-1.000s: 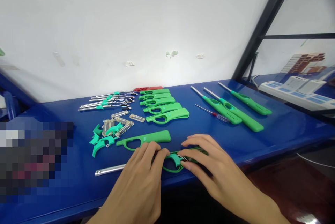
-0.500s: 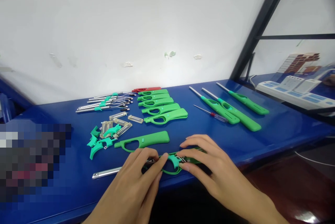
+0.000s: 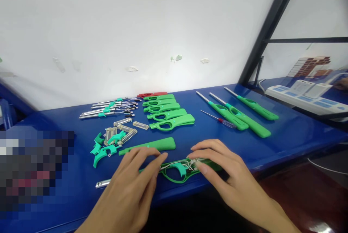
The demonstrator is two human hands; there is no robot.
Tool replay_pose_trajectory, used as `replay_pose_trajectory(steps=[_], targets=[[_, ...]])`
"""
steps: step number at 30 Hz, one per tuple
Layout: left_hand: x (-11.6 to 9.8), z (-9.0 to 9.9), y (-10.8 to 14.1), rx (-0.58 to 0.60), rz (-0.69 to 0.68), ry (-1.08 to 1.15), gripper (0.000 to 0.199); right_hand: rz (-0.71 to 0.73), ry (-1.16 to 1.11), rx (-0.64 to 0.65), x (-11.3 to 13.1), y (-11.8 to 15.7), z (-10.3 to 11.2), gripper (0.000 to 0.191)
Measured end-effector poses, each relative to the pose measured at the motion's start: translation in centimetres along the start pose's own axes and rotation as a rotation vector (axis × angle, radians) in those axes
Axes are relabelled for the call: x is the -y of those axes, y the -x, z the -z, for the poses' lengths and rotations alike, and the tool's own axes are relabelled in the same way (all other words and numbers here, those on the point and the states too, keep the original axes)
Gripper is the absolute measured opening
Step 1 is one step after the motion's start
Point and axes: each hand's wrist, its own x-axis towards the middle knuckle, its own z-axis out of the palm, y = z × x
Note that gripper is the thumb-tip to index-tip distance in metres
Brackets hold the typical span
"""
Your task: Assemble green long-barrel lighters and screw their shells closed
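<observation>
An opened green lighter shell [image 3: 174,180] lies near the table's front edge, with white wires and a teal trigger [image 3: 179,169] inside it. Its metal tube [image 3: 103,183] sticks out to the left. My left hand [image 3: 136,182] is closed over the shell's left part, thumb and fingers pressed on the tube end. With thumb and fingertips, my right hand [image 3: 223,167] pinches a small part at the wires inside the shell's right part; the fingers partly hide it. Just behind lies a loose green shell half [image 3: 160,144].
Behind are stacked green shells [image 3: 174,121], a red shell [image 3: 153,94], metal tubes with wires [image 3: 95,113], clear tanks [image 3: 140,125] and teal triggers [image 3: 100,156]. At right lie a screwdriver [image 3: 227,122] and three assembled lighters [image 3: 255,124]. A pixelated area covers the left.
My left hand has moved left along the lighter, uncovering more of the shell and wires. My right hand has shifted slightly right, and its fingertips are now on a part deeper in the handle.
</observation>
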Motion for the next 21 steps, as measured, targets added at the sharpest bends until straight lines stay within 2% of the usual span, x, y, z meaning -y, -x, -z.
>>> replay_pose_trajectory(steps=[4, 9, 14, 21], targets=[[2.7, 0.7, -1.2, -0.008, 0.058, -0.116, 0.038, 0.016, -0.023, -0.037, -0.3, 0.0, -0.2, 0.021], [5.2, 1.0, -2.2, 0.144, 0.117, -0.144, 0.053, 0.025, -0.038, -0.059, -0.3, -0.1, -0.2, 0.019], [5.6, 1.0, -2.4, 0.173, 0.122, -0.134, 0.064, 0.026, -0.045, -0.072, -0.3, 0.0, -0.2, 0.018], [5.8, 0.5, -2.1, 0.207, 0.17, -0.145, 0.042, 0.029, -0.035, -0.07, -0.5, 0.0, -0.3, 0.018]])
